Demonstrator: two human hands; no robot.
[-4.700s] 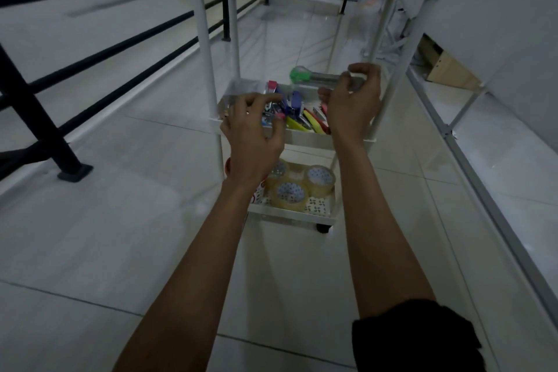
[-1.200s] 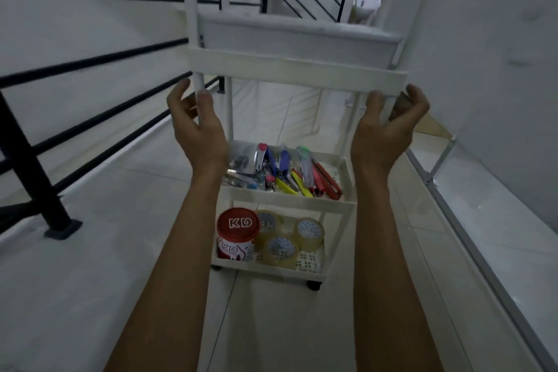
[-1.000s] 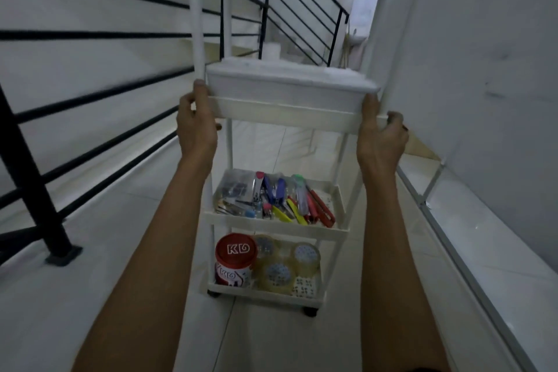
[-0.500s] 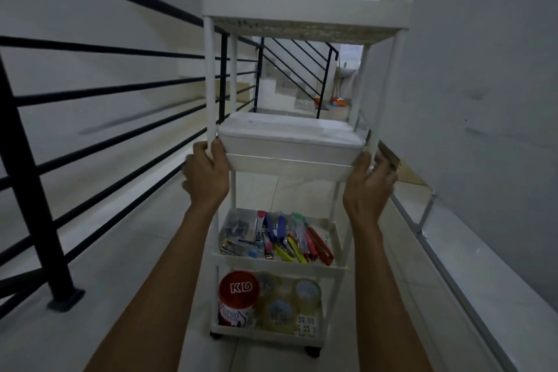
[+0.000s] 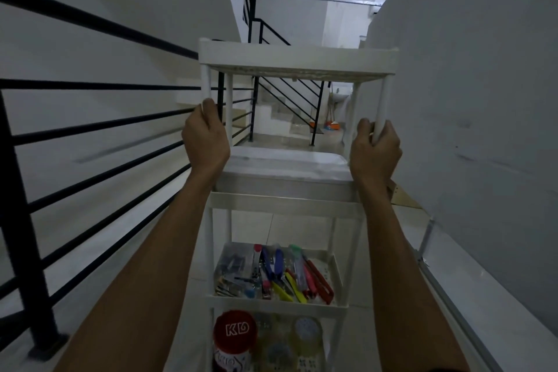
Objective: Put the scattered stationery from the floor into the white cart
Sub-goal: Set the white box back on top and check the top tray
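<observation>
The tall white cart (image 5: pixel 297 59) stands right in front of me with several tiers. My left hand (image 5: pixel 205 137) grips its front left post below the top shelf. My right hand (image 5: pixel 374 150) grips the front right post at about the same height. A lower tray (image 5: pixel 330 263) holds colourful stationery (image 5: pixel 277 273): cutters, markers and clips. On the bottom tier stand a red-lidded jar (image 5: pixel 235 338) and rolls of clear tape (image 5: pixel 305 331). A white bin (image 5: pixel 287 172) sits on the second tier.
A black metal railing (image 5: pixel 90 130) runs close along the left. A white wall (image 5: pixel 483 100) closes in on the right, with a metal floor rail (image 5: pixel 447 293) at its foot. Stairs (image 5: pixel 280 118) rise beyond the cart on the tiled floor.
Both hands have climbed from the second tier's rim up onto the front posts and now grip them. My view has tilted upward, showing the cart's top shelf.
</observation>
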